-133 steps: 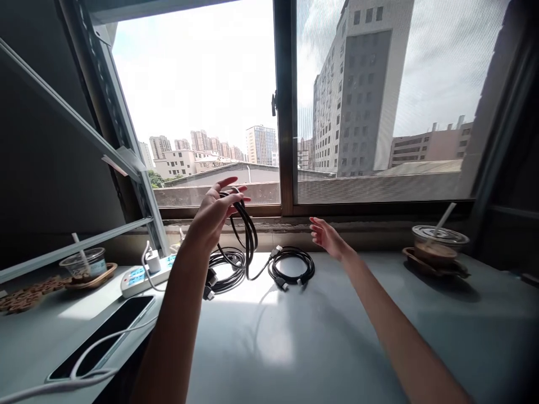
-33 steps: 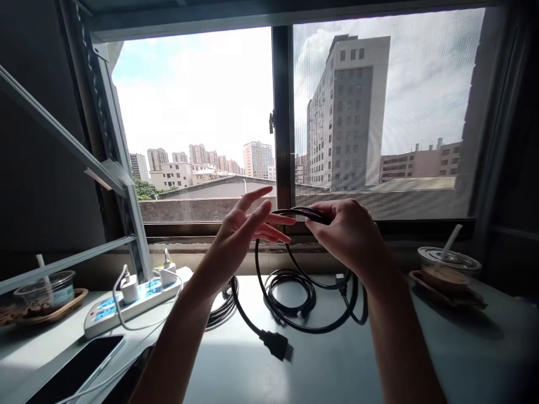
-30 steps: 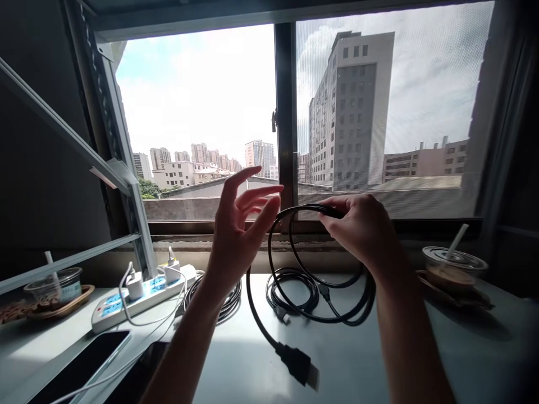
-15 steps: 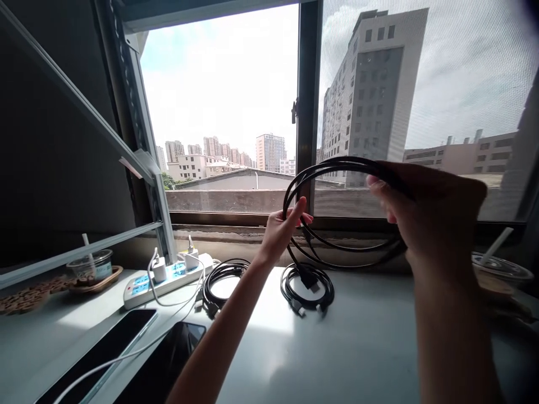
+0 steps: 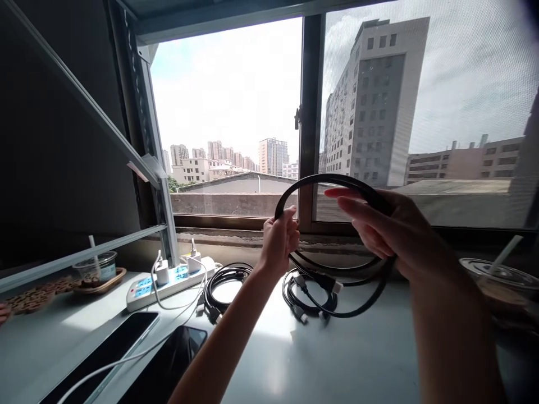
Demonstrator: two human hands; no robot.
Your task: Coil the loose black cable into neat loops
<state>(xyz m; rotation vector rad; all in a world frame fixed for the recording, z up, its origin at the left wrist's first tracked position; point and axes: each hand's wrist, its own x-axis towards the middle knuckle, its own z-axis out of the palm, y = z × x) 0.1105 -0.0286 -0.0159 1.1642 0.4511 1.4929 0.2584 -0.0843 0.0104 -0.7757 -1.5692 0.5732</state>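
Observation:
A coiled black cable (image 5: 322,178) is held up above the table in both hands. My left hand (image 5: 278,241) is closed around the left side of the coil, thumb up. On the right side, my right hand (image 5: 391,233) grips the loops, with some of its fingers stretched out to the left. Loose connector ends (image 5: 326,282) of the cable hang inside the loop. Behind and below it, a smaller coiled black cable (image 5: 290,300) lies on the table, partly covered by the hanging ends. Another coiled black cable (image 5: 208,289) lies to the left, behind my left forearm.
A white power strip (image 5: 135,303) holds white plugs with cords. Two dark phones (image 5: 105,348) (image 5: 168,359) lie at the front left, a white cord across them. Lidded cups with straws stand at left (image 5: 96,266) and right (image 5: 501,275). Fingertips (image 5: 3,312) show at the left edge.
The loops have drawn together into a tighter bundle and the coil sits lower. My right hand has moved left and down; my left fingers have closed. Fingertips have appeared at the left edge.

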